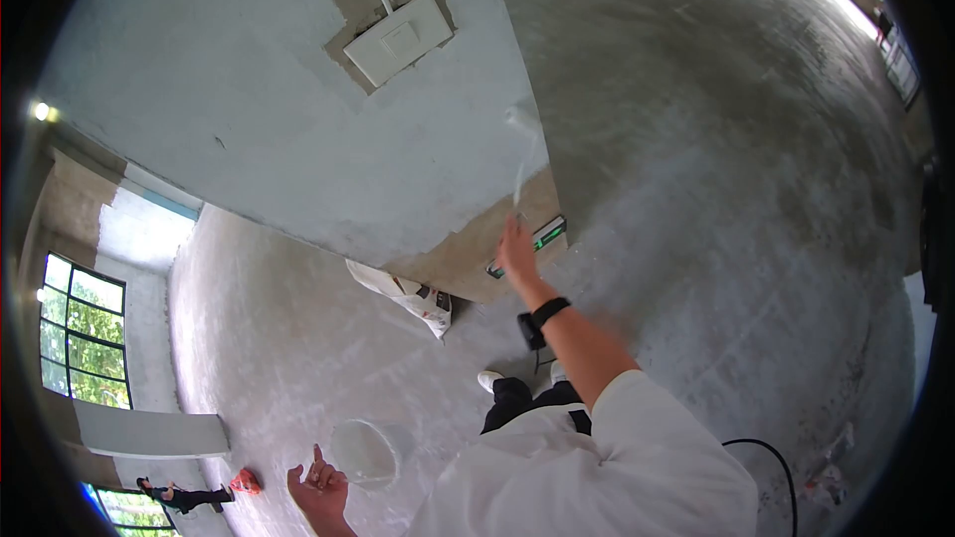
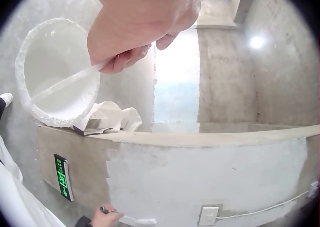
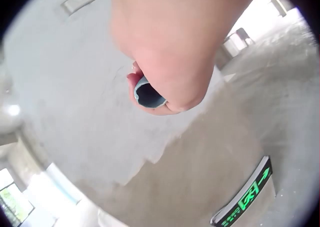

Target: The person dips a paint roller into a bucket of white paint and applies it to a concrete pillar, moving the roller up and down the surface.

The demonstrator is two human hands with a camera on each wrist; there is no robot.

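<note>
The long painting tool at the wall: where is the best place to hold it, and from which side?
Grip the grey tubular handle at its free end, fingers wrapped round it, coming from the room side. The tube is round and fits a fist, as the right hand shows; the white working end lies against the wall.

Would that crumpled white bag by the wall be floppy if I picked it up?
Probably floppy: the bag lies creased and slumped beside the wall. It looks flattened, so likely fairly light, and unlikely to roll.
</note>
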